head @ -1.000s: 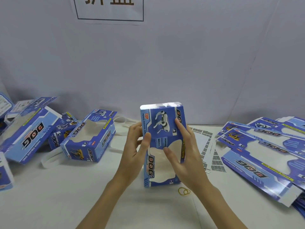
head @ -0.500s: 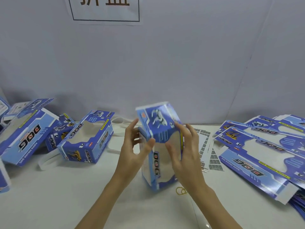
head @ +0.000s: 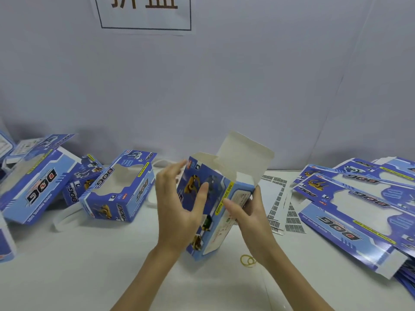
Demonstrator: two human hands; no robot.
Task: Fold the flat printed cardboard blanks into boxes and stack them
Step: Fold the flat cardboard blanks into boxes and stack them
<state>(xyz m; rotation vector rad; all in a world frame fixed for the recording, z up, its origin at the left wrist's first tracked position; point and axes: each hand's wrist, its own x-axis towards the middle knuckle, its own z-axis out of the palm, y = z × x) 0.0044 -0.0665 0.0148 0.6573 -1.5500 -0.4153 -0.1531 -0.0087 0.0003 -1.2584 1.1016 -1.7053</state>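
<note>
Wall sign [head: 145, 13] cut off at top; left box [head: 5, 243] cropped.

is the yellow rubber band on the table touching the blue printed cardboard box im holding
Apart. The head view shows the yellow rubber band lying on the white table, with bare tabletop between it and the blue printed cardboard box.
</note>
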